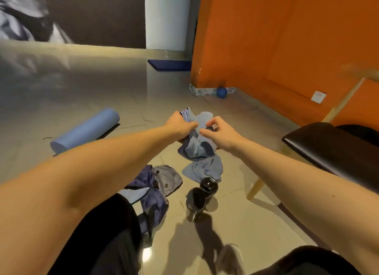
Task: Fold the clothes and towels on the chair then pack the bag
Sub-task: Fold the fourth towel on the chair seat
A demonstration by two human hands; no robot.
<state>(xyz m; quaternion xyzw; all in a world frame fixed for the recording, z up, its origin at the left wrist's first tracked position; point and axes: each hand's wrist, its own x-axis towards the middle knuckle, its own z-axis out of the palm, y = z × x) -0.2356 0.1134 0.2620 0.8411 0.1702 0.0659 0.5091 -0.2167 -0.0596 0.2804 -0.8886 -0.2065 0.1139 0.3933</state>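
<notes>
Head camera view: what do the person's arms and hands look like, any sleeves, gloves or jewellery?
Both the left forearm and right forearm are bare, with no sleeve in view. The left hand and right hand wear no gloves; no watch, ring or bracelet shows.

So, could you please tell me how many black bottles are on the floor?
2: the far bottle stands beside the floor towel; the near bottle stands right before it.

Chair (328, 143) rt; bottles (195, 201) below; lt open
</notes>
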